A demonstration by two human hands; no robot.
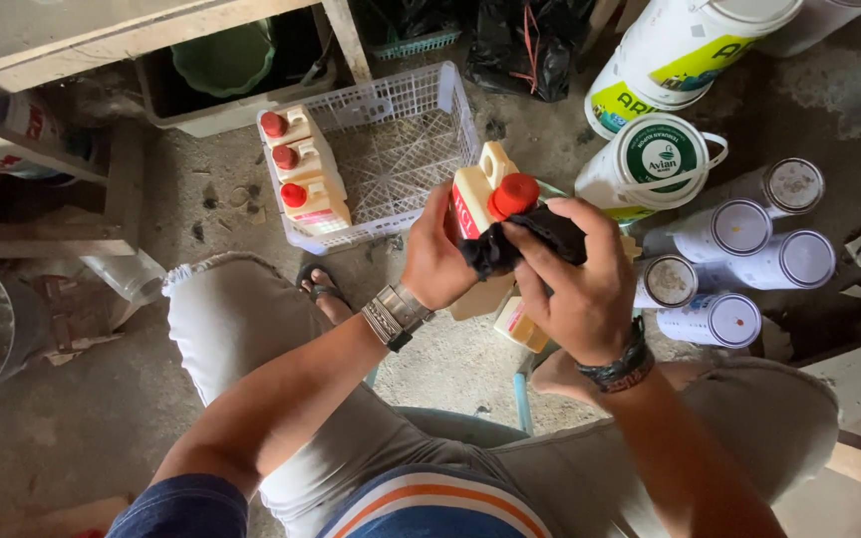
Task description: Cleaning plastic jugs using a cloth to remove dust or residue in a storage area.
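Mid-wipe — cream bottle (472, 204) with red cap (513, 193) gripped upright in left hand (437, 261), centre frame. Black cloth (525, 239) clenched by right hand (570, 284), pressed below cap. Likely next — firm rubbing, then into white basket (421, 100) at eleven o'clock.

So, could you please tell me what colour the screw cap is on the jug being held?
Red cap, clearest in the head view.

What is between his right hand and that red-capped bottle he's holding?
A black cloth lies between the right hand and the cream bottle, pressed below its red cap, in the head view.
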